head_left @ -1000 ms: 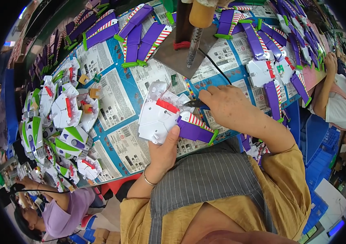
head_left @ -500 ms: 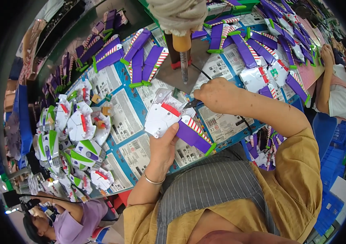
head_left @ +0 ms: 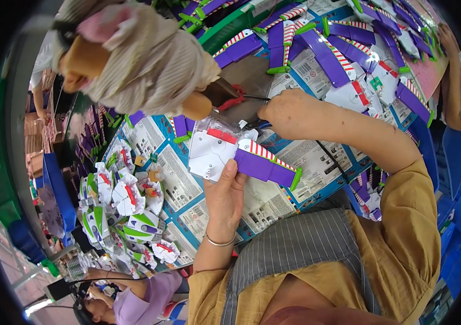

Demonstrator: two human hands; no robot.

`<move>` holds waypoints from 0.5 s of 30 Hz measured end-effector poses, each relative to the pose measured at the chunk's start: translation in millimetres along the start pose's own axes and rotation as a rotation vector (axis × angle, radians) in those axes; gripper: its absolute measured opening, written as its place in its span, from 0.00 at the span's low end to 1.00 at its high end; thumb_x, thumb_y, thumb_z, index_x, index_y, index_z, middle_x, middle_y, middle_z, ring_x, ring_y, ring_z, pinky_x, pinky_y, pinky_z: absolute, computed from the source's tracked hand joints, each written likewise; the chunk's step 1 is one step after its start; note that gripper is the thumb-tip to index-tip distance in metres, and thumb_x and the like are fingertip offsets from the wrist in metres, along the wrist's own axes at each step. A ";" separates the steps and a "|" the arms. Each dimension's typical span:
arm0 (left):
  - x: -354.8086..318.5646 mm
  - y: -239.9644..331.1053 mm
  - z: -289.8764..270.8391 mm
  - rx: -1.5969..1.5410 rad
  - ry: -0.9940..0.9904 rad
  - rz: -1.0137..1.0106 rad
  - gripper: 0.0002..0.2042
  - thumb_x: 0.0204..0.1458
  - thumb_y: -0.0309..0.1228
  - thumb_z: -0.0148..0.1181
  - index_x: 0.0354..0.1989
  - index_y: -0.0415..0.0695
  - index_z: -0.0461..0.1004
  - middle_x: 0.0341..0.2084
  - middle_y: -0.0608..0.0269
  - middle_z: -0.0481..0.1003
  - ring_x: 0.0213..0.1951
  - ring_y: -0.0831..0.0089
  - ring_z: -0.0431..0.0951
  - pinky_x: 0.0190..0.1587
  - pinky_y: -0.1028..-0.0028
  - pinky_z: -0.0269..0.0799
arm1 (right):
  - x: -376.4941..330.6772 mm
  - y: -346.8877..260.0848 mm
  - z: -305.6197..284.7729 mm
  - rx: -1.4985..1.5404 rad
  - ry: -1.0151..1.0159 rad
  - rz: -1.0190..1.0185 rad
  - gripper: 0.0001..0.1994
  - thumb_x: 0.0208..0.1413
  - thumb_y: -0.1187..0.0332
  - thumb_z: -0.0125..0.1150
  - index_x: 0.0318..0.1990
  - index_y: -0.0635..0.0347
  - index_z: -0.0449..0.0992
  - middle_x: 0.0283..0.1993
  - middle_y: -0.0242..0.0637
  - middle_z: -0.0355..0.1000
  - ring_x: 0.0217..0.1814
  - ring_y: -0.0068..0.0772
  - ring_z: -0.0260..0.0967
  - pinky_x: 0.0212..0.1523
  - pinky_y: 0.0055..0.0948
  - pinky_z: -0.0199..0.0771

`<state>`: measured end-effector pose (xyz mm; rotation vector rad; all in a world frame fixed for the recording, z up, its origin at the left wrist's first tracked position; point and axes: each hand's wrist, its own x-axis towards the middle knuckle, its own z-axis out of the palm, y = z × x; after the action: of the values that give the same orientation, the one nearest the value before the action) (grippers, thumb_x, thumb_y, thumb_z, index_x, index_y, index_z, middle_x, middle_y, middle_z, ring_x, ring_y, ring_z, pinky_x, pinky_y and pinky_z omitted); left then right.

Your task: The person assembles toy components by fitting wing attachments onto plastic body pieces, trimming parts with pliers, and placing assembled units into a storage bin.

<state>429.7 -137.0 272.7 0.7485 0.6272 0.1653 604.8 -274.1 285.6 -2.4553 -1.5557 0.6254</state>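
My left hand (head_left: 225,197) holds up a white plastic toy back piece (head_left: 212,154) with a red bar on top and a purple wing with red-and-white stripes and a green tip (head_left: 269,165) sticking out to the right. My right hand (head_left: 290,112) sits just above and right of it, fingers closed around a small tool whose dark tip (head_left: 251,123) touches the toy's upper edge; a black cable (head_left: 328,154) runs under my forearm. A hanging cloth-wrapped tool (head_left: 143,59) with a tan handle hangs close above the toy.
The table is covered with printed blue cardboard sheets (head_left: 179,179). Finished white, green and purple toy pieces (head_left: 122,211) pile at the left; several purple wings (head_left: 328,49) lie at the back. Another person's arm (head_left: 455,81) works at the right; a person in purple (head_left: 133,303) sits below left.
The view has tilted, so the hanging wrapped tool now looms large at upper left. The toy piece stays in my left hand, with my right hand still working at its top edge.
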 end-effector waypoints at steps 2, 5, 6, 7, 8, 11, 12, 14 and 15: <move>0.6 1.3 3.7 0.009 -0.011 0.032 0.22 0.52 0.22 0.55 0.56 0.43 0.59 0.47 0.59 0.70 0.47 0.68 0.73 0.48 0.69 0.73 | -1.3 2.6 -2.1 0.033 0.007 -0.003 0.10 0.45 0.67 0.57 0.35 0.63 0.74 0.30 0.49 0.74 0.34 0.49 0.74 0.35 0.42 0.74; -0.6 0.2 3.1 0.037 0.000 0.034 0.22 0.52 0.22 0.55 0.56 0.42 0.59 0.47 0.58 0.70 0.47 0.68 0.73 0.48 0.69 0.73 | -0.2 4.7 -0.9 0.062 -0.001 -0.003 0.11 0.46 0.65 0.58 0.34 0.63 0.74 0.30 0.49 0.74 0.34 0.49 0.74 0.35 0.42 0.73; -1.3 -0.6 3.4 0.039 0.001 0.032 0.22 0.52 0.22 0.55 0.56 0.42 0.59 0.47 0.58 0.70 0.47 0.68 0.73 0.48 0.69 0.73 | 0.8 4.9 0.4 0.068 0.008 -0.020 0.11 0.46 0.65 0.58 0.34 0.63 0.74 0.29 0.49 0.74 0.34 0.49 0.74 0.35 0.42 0.73; -2.0 -1.3 4.0 0.028 0.019 0.030 0.22 0.52 0.22 0.55 0.56 0.42 0.59 0.47 0.58 0.70 0.47 0.68 0.73 0.48 0.69 0.73 | 1.2 5.4 1.2 0.074 0.017 -0.038 0.11 0.46 0.65 0.58 0.34 0.63 0.74 0.29 0.49 0.74 0.34 0.49 0.74 0.36 0.42 0.73; -2.9 -1.8 4.0 0.017 0.036 0.027 0.22 0.52 0.22 0.55 0.56 0.42 0.59 0.47 0.58 0.70 0.47 0.68 0.73 0.48 0.70 0.73 | 1.1 5.3 1.6 0.075 0.016 -0.036 0.11 0.46 0.65 0.58 0.34 0.63 0.74 0.29 0.49 0.74 0.34 0.49 0.74 0.36 0.42 0.73; -5.6 -4.1 8.3 -0.015 0.014 0.060 0.22 0.52 0.22 0.55 0.56 0.42 0.59 0.47 0.58 0.70 0.47 0.68 0.73 0.49 0.70 0.73 | 0.8 4.8 1.5 0.090 0.012 -0.027 0.12 0.46 0.63 0.59 0.33 0.63 0.74 0.29 0.49 0.74 0.34 0.49 0.74 0.35 0.42 0.73; -6.2 -5.5 8.3 -0.018 0.014 0.060 0.22 0.52 0.22 0.55 0.56 0.42 0.59 0.47 0.58 0.70 0.47 0.68 0.73 0.49 0.70 0.73 | 0.7 4.8 2.1 0.083 0.017 -0.030 0.12 0.46 0.63 0.59 0.33 0.63 0.74 0.29 0.49 0.74 0.34 0.49 0.74 0.35 0.42 0.73; -7.2 -7.4 7.6 -0.020 0.053 0.057 0.21 0.53 0.22 0.55 0.56 0.42 0.60 0.47 0.58 0.70 0.47 0.69 0.73 0.49 0.71 0.72 | 0.5 5.1 2.3 0.073 0.020 -0.035 0.12 0.46 0.63 0.60 0.33 0.63 0.74 0.29 0.49 0.74 0.34 0.49 0.74 0.35 0.42 0.73; -7.9 -7.3 9.3 -0.023 0.054 0.058 0.21 0.53 0.22 0.55 0.56 0.42 0.60 0.47 0.58 0.70 0.47 0.69 0.73 0.49 0.71 0.72 | 0.1 5.5 2.3 0.079 0.020 -0.031 0.12 0.46 0.62 0.60 0.33 0.63 0.74 0.29 0.49 0.74 0.34 0.49 0.74 0.35 0.42 0.73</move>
<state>428.2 -150.6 276.7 0.7424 0.6546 0.2464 608.3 -276.6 281.5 -2.3677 -1.5285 0.6425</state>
